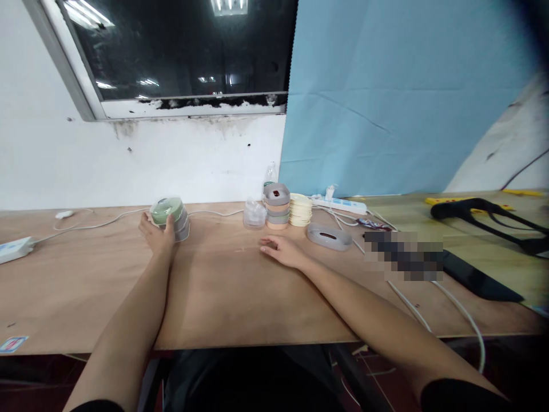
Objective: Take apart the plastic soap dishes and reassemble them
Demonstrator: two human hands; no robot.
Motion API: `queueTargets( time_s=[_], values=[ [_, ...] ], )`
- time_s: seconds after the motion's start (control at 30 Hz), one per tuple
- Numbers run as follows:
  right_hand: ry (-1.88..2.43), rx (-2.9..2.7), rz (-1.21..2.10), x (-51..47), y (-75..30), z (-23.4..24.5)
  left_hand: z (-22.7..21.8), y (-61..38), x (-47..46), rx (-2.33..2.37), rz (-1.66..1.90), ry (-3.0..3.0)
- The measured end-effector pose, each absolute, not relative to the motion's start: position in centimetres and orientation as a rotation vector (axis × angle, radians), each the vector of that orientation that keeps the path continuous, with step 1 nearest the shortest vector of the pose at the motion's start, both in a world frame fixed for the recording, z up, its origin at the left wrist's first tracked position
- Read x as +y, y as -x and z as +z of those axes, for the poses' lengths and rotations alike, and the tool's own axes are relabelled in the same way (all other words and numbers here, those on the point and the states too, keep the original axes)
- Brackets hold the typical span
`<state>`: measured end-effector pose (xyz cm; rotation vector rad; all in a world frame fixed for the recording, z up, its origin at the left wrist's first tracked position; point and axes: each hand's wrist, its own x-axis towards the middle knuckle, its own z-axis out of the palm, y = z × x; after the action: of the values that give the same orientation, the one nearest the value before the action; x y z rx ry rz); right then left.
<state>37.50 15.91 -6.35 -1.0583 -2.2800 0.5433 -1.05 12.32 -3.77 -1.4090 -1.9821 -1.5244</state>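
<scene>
My left hand [158, 233] reaches across the wooden table [223, 292] and is closed around a stack of round containers [171, 216] with a green one on top. My right hand [281, 250] lies flat on the table with its fingers stretched out, holding nothing. Just beyond it stand a clear plastic container [254, 215], a stack of grey and peach containers [277, 206] and a stack of pale yellow lids [300, 210]. A grey oval lid [329, 236] lies to the right of my right hand.
A white power strip [341, 204] and white cables [429, 309] run along the back and right of the table. Another power strip [12, 249] sits at the left edge. A black stand [489, 220] and a dark flat object [480, 278] lie at right. A blue sheet [386, 97] covers the wall.
</scene>
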Motion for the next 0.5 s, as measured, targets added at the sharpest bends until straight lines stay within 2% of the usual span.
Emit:
queueTargets(
  time_s=[0.1,0.23,0.37,0.5],
  values=[
    [1.101,-2.103,0.411,16.3,-37.9,-5.8,-3.8,0.7,12.5,-1.829,-1.517,1.101],
    [1.198,-1.762,0.145,18.0,-39.9,-5.2,-3.8,0.1,12.9,-1.592,-1.442,1.174],
    [1.297,-1.626,-0.076,20.0,-42.5,-5.3,-3.7,-1.6,13.0,-1.539,-1.381,1.437],
    [1.350,-1.629,-0.250,20.9,-43.5,-5.4,-3.9,-4.9,12.7,-1.543,-1.225,1.984]
  ],
)
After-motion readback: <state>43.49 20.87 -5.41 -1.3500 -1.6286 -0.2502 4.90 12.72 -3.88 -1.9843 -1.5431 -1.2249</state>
